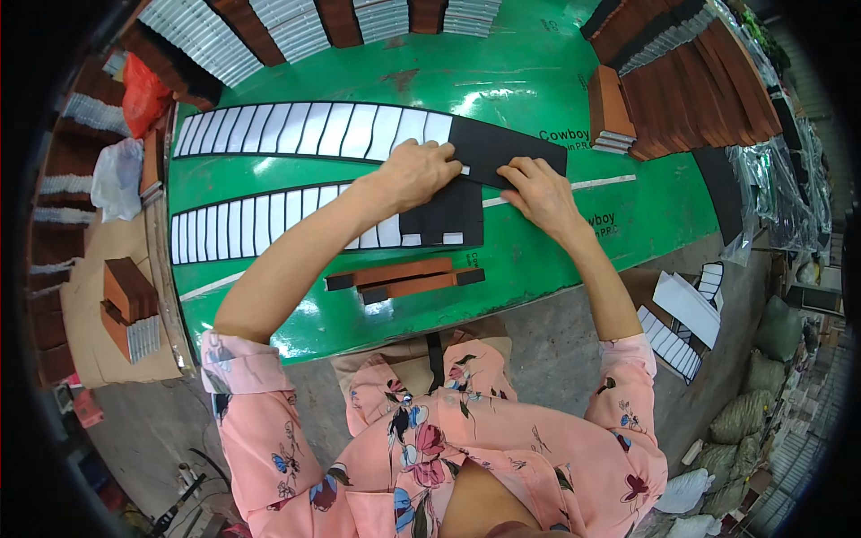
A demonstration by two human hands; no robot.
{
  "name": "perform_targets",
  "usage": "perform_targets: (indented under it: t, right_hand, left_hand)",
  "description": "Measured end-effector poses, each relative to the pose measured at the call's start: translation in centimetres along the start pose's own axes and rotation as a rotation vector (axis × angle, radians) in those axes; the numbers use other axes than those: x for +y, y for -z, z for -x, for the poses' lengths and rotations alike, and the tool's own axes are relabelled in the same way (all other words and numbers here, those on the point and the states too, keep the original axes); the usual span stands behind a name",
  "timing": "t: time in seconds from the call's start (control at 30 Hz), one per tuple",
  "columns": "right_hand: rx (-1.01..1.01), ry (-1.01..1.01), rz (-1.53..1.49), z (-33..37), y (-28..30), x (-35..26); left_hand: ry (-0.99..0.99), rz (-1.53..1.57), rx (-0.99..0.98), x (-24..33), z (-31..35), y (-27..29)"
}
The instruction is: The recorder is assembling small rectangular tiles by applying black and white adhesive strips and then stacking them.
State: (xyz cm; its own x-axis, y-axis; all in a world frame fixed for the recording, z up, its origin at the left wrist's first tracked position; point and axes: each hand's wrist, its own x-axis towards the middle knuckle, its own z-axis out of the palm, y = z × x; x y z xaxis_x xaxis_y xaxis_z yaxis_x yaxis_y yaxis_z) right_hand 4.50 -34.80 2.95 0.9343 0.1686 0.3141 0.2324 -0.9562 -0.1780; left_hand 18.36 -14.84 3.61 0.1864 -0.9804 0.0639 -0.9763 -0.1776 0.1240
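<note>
A long black panel [489,148] with a row of white rectangles lies across the green tabletop, its plain black end to the right. My left hand [420,169] is closed on its near edge, fingers bent beside a small white tab [465,170]. Farther right, my right hand [540,193] grips the same edge of the plain black end, thumb low and fingers on top. A second black panel [439,215] with white rectangles lies nearer me, partly under my left forearm. Two narrow brown pieces with black ends [408,278] rest in front of it.
Stacked brown and silver pieces [686,90] stand at the back right, with more [296,22] along the far edge. A red plastic bag [143,94] and a white bag [118,179] sit at left. Cardboard [81,314] bears a small brown stack. White-and-black pieces [686,314] lie low at right.
</note>
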Motion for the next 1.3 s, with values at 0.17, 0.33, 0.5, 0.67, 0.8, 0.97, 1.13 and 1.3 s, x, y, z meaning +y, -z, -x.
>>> perform_targets:
  t: [0.17,0.33,0.5,0.67,0.8,0.97,1.13,1.3]
  right_hand:
    - [0.155,0.16,0.155,0.1,-2.5,1.0]
    - [0.24,0.142,0.177,-0.5,-1.6,1.7]
    - [0.136,-0.026,0.205,-1.0,-1.4,1.9]
    - [-0.056,-0.19,0.119,-1.9,-1.8,5.6]
    - [-0.228,-0.218,-0.002,-3.7,-0.1,5.9]
    - [-0.224,-0.389,-0.291,-5.0,1.7,5.3]
    - [-0.122,-0.342,-0.301,-4.7,2.6,3.4]
    - [-0.063,-0.286,-0.19,-3.8,2.1,2.4]
  left_hand:
    - [0.133,0.135,0.121,0.6,-1.6,-0.2]
    - [0.583,0.632,-0.078,1.8,-2.5,1.6]
    - [0.844,1.034,-0.262,2.5,-2.7,1.5]
    - [0.847,1.052,-0.303,2.7,-3.7,1.3]
    - [0.927,1.218,-0.226,2.5,-3.9,0.6]
    - [1.04,1.628,-0.026,3.2,-3.1,0.3]
    - [0.906,1.877,0.513,4.0,-2.6,1.3]
    - [0.867,1.994,0.577,3.7,-1.6,1.3]
